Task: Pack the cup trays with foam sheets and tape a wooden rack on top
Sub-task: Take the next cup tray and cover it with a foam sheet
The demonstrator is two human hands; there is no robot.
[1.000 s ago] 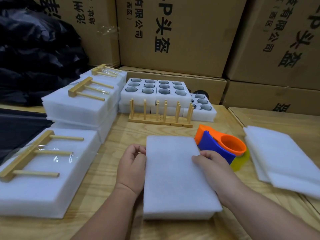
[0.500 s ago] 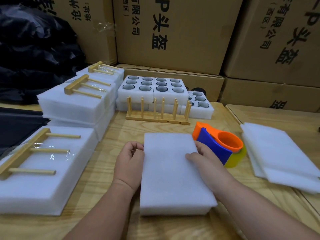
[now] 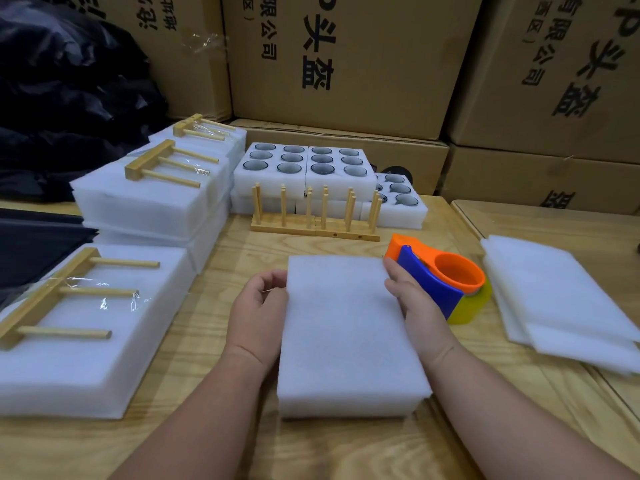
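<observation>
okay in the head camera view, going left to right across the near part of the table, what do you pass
Taped pack with a wooden rack → left hand → foam-covered tray → right hand → tape dispenser → loose foam sheets.

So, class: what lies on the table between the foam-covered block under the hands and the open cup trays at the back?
In the head view, upright wooden racks stand between the foam-covered block and the cup trays.

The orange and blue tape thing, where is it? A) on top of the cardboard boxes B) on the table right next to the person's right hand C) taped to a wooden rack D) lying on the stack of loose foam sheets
B: the tape dispenser sits on the wooden table, just beside the right hand, between the foam-covered pack and the loose foam sheets.
</observation>
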